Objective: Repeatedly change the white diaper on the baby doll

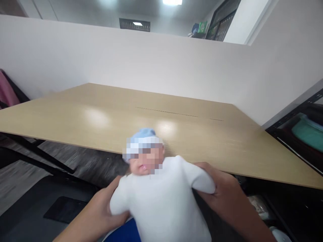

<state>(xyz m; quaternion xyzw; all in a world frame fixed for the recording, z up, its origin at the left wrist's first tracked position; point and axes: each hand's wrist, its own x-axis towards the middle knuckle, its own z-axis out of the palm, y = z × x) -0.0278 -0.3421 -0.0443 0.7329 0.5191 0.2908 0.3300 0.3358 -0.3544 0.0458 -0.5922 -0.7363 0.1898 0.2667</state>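
Note:
A baby doll (161, 198) in a white body suit and a pale blue cap is held upright in front of me, just before the near edge of a light wooden table (101, 117). My left hand (111, 211) grips the doll's side under its arm. On the other side my right hand (217, 188) is wrapped round its other arm and flank. Something blue (126, 233) shows below the doll at the bottom edge.
A white partition wall (151, 57) runs behind the table. A black shelf rack (300, 131) with a teal item stands at the right. Black table legs and a grey floor lie at the left, with pink fabric (7, 92) at the far left edge.

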